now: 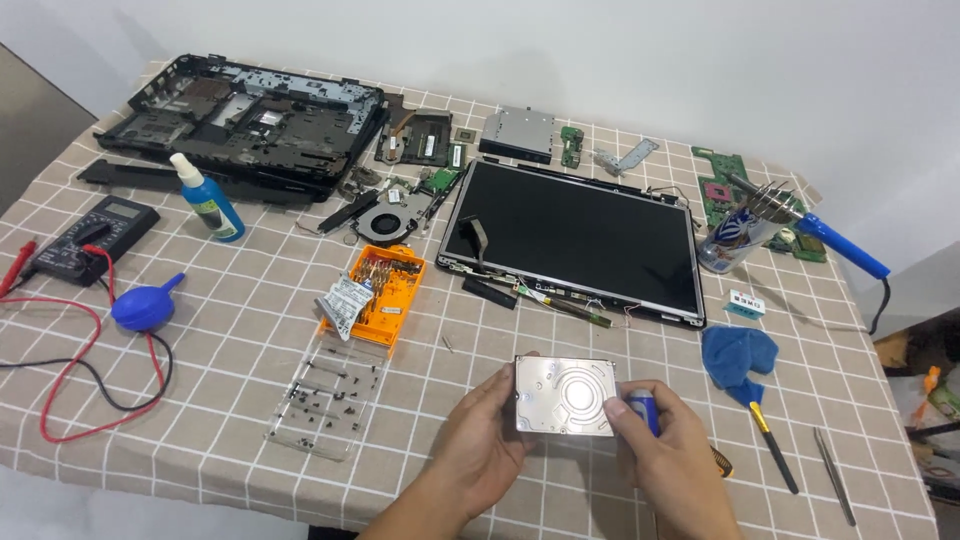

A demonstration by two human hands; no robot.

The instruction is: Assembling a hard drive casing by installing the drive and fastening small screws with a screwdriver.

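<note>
In the head view, both forearms come up from the bottom edge and meet over the near part of the counter (200, 420). The left hand (480, 450) lies palm-up and slightly cupped, its grip closed on the left edge of a silver hard drive (564, 396), with the thumb along the near side and the fingertips curling over the top corner. The drive is held flat, its metal face up, just above the cloth between the two hands. The right hand (665, 455) has its grip wrapped round a blue-handled screwdriver (643, 410), held at the drive's right edge; the tip is hidden behind the fingers, so whether it touches the drive cannot be told.

The wrists are cut off by the frame. Small screws on a clear sheet (325, 395), to the left of the left hand, are too small to make out singly.

The counter is covered in a beige cloth with a white check, set against a plain white wall. Beyond the hands lies a laptop screen panel (580, 240), and left of it an orange bit case (385, 295). Right of the right hand lie a blue cloth (738, 352), a second screwdriver (775, 450) and tweezers (833, 475). Far to the left sit a blue blower (145, 305) and a multimeter (95, 235) with red leads.
</note>
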